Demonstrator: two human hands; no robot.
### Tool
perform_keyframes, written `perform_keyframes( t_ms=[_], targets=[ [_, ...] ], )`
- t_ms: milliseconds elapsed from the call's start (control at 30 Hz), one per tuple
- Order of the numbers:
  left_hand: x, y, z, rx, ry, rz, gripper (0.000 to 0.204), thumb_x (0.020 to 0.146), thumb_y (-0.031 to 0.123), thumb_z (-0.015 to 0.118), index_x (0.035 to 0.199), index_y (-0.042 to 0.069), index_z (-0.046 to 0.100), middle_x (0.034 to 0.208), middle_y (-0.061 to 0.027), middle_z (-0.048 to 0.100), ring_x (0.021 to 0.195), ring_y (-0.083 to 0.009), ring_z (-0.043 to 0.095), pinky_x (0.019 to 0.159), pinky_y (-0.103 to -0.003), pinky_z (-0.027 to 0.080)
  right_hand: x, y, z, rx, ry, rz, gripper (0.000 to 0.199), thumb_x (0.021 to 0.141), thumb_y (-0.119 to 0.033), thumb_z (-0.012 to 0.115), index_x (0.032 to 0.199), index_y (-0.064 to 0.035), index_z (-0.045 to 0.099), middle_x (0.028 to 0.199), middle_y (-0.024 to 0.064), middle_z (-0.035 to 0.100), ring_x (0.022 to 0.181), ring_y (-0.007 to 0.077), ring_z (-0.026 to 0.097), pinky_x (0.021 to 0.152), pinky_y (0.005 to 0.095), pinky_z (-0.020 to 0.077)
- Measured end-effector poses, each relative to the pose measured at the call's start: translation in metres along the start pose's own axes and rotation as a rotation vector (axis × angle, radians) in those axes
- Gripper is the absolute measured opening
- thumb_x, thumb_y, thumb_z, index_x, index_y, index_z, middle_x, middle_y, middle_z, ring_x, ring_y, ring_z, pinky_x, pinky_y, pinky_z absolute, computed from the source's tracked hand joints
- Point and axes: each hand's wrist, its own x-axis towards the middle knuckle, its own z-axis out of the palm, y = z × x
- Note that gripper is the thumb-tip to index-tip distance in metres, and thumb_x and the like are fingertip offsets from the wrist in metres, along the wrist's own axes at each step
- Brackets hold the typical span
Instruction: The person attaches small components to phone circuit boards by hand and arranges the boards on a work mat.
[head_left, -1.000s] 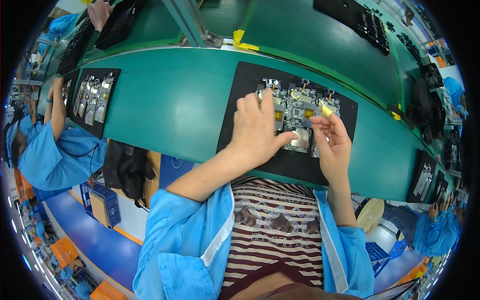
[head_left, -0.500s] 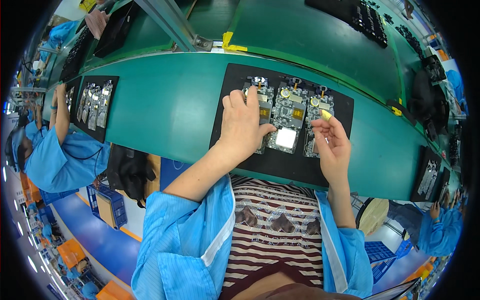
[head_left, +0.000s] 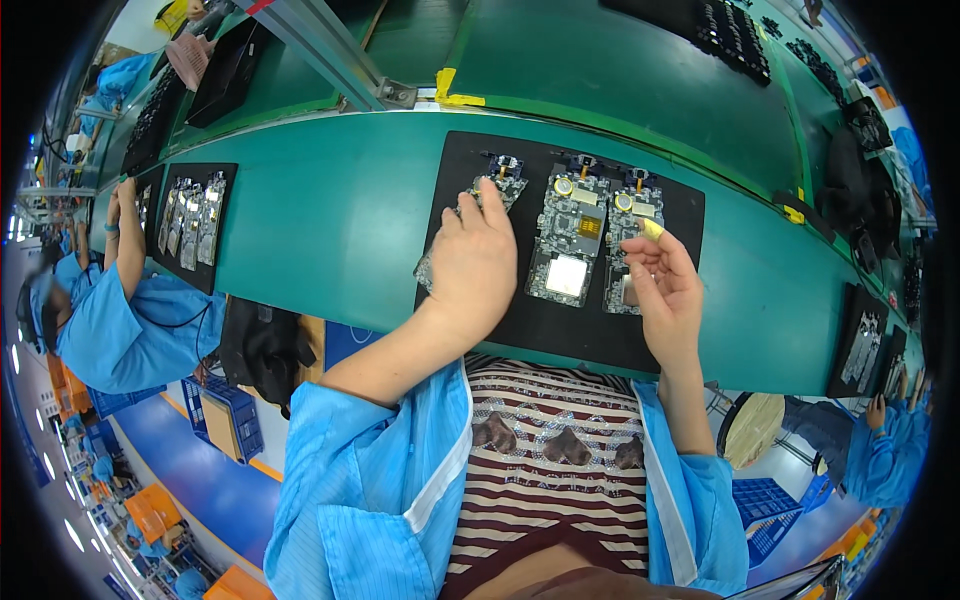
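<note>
Three circuit boards lie in a row on a black mat [head_left: 480,320]. My left hand [head_left: 470,270] is wrapped over the left circuit board [head_left: 508,192], which sits slanted, its top end leaning right. Most of that board is hidden under my palm. The middle circuit board [head_left: 568,235] shows a round gold cell, an amber patch and a shiny silver square. Over the right circuit board [head_left: 622,222] is my right hand [head_left: 668,295], its fingers curled toward the thumb and a yellow cover on one fingertip. What the pinch holds, if anything, cannot be made out.
The green bench [head_left: 320,210] carries another dark mat of boards [head_left: 195,220] at the left and one [head_left: 858,345] at the far right. A metal post [head_left: 335,50] rises beyond the mat. People in blue work on both sides.
My left hand has shifted left and turned the left board from upright in the row to a slant, apart from the middle one. My right hand has hardly moved.
</note>
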Motion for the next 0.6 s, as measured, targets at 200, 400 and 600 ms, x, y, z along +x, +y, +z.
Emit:
perform_keyframes(
  t_ms=[200, 400, 600],
  targets=[
    [0.007, -0.04, -0.038, -0.334, -0.059, 0.004, 0.023, 0.083, 0.006, 0.055, 0.104, -0.001, 0.055, 0.069, -0.0217, 0.058, 0.069, -0.0299, 0.062, 0.059, -0.037, 0.049, 0.005, -0.001, -0.004, -0.028, -0.003, -0.057, 0.033, 0.088, 0.001, 0.05, 0.122, 0.0031, 0.048, 0.105, 0.0093, 0.06, 0.092, 0.0108, 0.056, 0.082, 0.0232, 0.0439],
    [-0.01, -0.043, -0.033, -1.414, -0.394, 0.04, 0.009, 0.084, 0.007, 0.058, 0.088, -0.001, 0.059, 0.066, -0.0046, 0.057, 0.059, -0.0101, 0.049, 0.054, -0.027, 0.039, 0.031, -0.024, 0.012, 0.059, -0.279, -0.018, 0.037, 0.096, -0.014, 0.039, 0.129, 0.0025, 0.041, 0.114, 0.0131, 0.058, 0.105, 0.017, 0.054, 0.089, 0.028, 0.0419],
    [-0.016, -0.029, -0.039, -1.484, -0.473, 0.033, 0.01, 0.084, 0.007, 0.059, 0.088, -0.002, 0.059, 0.068, -0.0026, 0.057, 0.065, -0.0046, 0.047, 0.057, -0.024, 0.041, 0.036, -0.028, 0.019, 0.394, -0.509, 0.564, 0.04, 0.094, -0.023, 0.048, 0.126, 0.0014, 0.048, 0.112, 0.0065, 0.058, 0.098, 0.0096, 0.055, 0.084, 0.0233, 0.0439]
  ],
)
